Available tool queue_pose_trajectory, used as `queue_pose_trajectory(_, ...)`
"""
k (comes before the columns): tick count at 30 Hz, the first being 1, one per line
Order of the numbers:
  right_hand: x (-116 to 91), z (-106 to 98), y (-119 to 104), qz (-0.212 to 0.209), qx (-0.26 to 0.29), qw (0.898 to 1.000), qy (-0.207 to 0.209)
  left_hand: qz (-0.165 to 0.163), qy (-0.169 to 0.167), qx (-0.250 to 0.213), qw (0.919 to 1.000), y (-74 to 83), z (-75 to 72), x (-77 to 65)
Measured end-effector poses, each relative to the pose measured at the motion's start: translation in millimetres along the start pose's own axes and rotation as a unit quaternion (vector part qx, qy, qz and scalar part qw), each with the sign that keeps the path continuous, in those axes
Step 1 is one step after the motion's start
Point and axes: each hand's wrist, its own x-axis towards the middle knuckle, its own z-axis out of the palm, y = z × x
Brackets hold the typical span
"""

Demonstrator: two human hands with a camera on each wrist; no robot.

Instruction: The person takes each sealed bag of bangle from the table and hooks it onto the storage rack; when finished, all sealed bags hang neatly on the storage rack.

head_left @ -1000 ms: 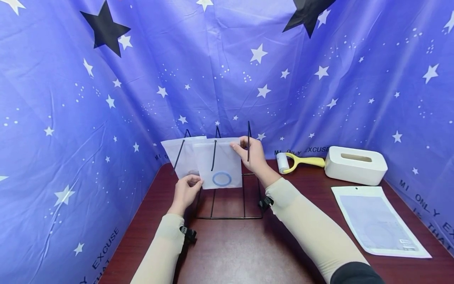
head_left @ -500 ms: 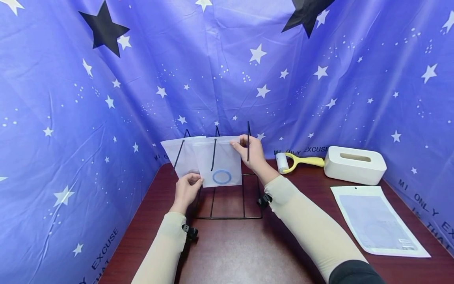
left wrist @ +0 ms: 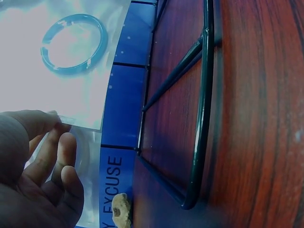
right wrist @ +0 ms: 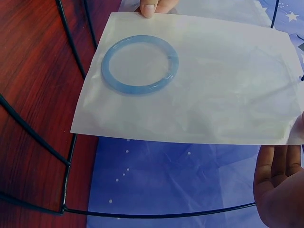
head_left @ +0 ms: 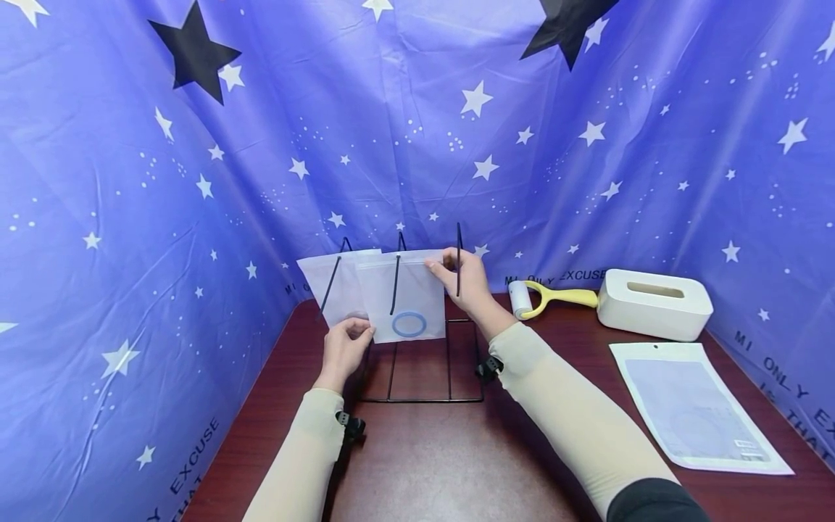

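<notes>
A translucent zip bag (head_left: 417,290) with a light blue bangle (right wrist: 107,71) inside hangs upright in a black wire rack (head_left: 422,400), behind one of its sloping prongs. My left hand (head_left: 342,351) pinches the bag's lower left corner between thumb and fingertips. At the upper right corner, my right hand (head_left: 470,286) pinches the zip edge, next to the right-hand prong. A second translucent bag (head_left: 349,293) leans in the rack at left, partly covered by the first. Its contents are hard to make out. The left wrist view shows the bangle (left wrist: 45,52) near the lower end of the bag.
To the right lie a yellow-handled lint roller (head_left: 564,296) and a white tissue box (head_left: 654,312). Before them is a flat white-edged pouch (head_left: 691,406) on the dark red table (head_left: 417,464). A blue star-patterned curtain (head_left: 417,145) surrounds the table at back and sides.
The front bag and its bangle have risen very slightly, with my left hand coming up a little too. My right hand keeps its pinch almost in place.
</notes>
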Motion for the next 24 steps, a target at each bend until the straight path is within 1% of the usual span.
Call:
queue_pose_trajectory(5, 0.1, -1.6, -0.5, -0.002, 0.005, 1.0, 0.001, 0.006, -0.001, -0.002, 1.0, -0.6, 1.2, 0.8)
queue_pose_trajectory(11, 1.0, -3.7, 0.3, -0.002, 0.016, 1.0, -0.008, 0.01, 0.003, -0.004, 0.9999, 0.3, 0.9, 0.9)
queue_pose_trajectory(19, 0.4, -6.4, 3.0, 0.031, 0.046, 0.998, -0.012, 0.004, -0.001, -0.001, 1.0, -0.3, 0.6, 0.7)
queue_pose_trajectory(24, -0.3, -8.8, 4.3, 0.039, 0.043, 0.998, -0.018, 0.0, -0.002, 0.003, 1.0, -0.7, -0.5, -0.4)
